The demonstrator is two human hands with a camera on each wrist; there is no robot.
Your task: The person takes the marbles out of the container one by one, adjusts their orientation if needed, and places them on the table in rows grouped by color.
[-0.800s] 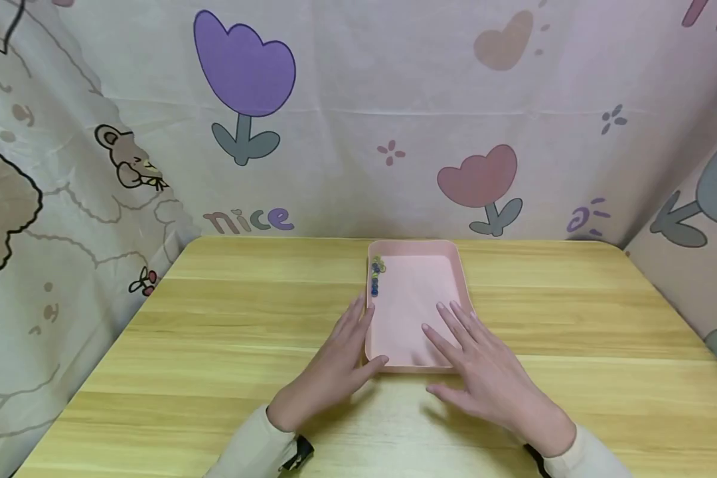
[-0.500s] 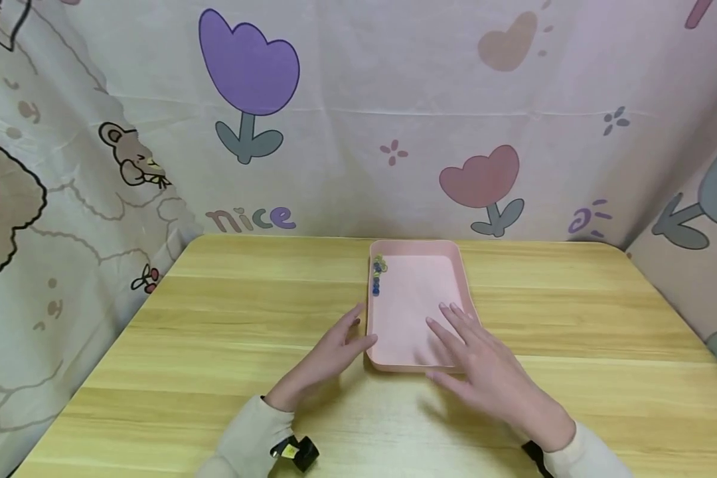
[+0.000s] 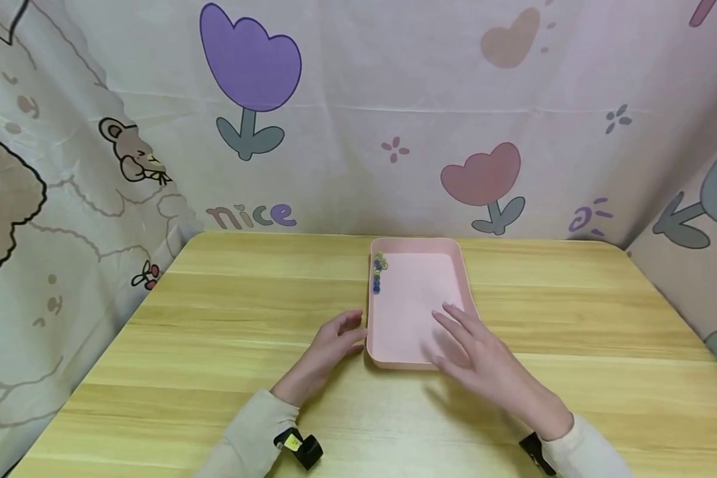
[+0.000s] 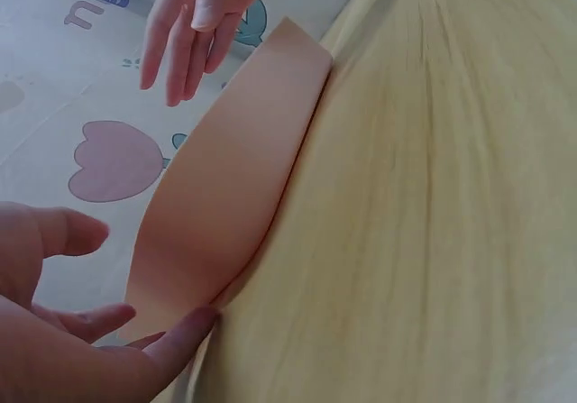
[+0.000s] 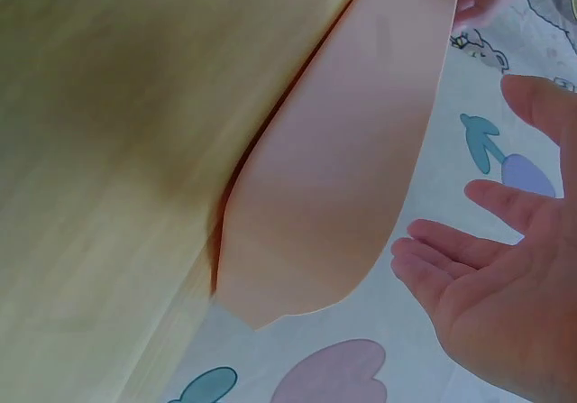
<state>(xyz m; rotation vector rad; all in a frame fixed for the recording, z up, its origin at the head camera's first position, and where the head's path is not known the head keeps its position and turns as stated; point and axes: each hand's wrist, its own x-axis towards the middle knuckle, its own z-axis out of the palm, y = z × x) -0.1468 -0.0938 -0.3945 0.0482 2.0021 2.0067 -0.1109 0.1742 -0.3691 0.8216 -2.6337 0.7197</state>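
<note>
Our left hand point(image 3: 330, 346), released, has shifted outside the left wall of the pink tray point(image 3: 412, 305); our right hand point(image 3: 491, 364), also empty, hovers over its near right corner. The tray, containing small beads point(image 3: 376, 284), lies on the wood-grain table point(image 3: 227, 299), apparently unsecured.

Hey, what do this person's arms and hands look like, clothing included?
The left sleeve and right sleeve are long and off-white. On the left is a blocky black wrist camera with a yellow patch; on the right, a black strap partly shows. The left hand and right hand are gloveless.
</note>
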